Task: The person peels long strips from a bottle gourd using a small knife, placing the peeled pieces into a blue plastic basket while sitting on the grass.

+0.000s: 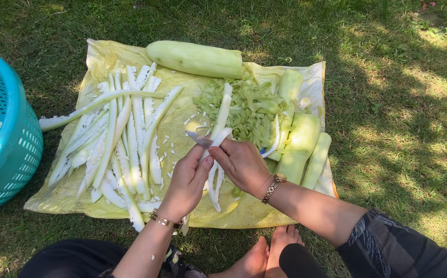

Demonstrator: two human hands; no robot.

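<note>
Grass (398, 103): it is covering the whole ground, sunlit on the right and shaded along the top and bottom.
Yellow sheet (105, 56): it is lying spread flat on the grass, carrying all the cut vegetable pieces.
Basket (15, 149): a teal plastic basket is standing on the grass just beside the sheet's left edge, with a few pale strips showing inside it.
Whole gourd (195, 58): a peeled pale green gourd is lying across the top edge of the sheet, well apart from the hands.
Gourd chunks (301, 146): several peeled lengths are lying side by side at the sheet's right side, just beside the right hand.
Strip pile (125, 134): long white-and-green strips are lying in rough rows over the left half of the sheet.
Peelings (252, 110): a heap of thin green ribbons is sitting in the middle, between the whole gourd and the hands.
Right hand (241, 162): it is closing around one long strip, thumb and fingers pinching it near its middle; a bracelet is sitting on the wrist.
Left hand (187, 180): it is gripping the knife handle, fingers curled tight, just beside the right hand, with a bangle on the wrist.
Held strip (222, 110): it is running from the right hand up toward the peelings.
Knife (199, 138): its short blade is pointing up and left, touching the held strip above the hands.
Feet (270, 255): bare feet are resting on the grass at the sheet's lower edge.
</note>
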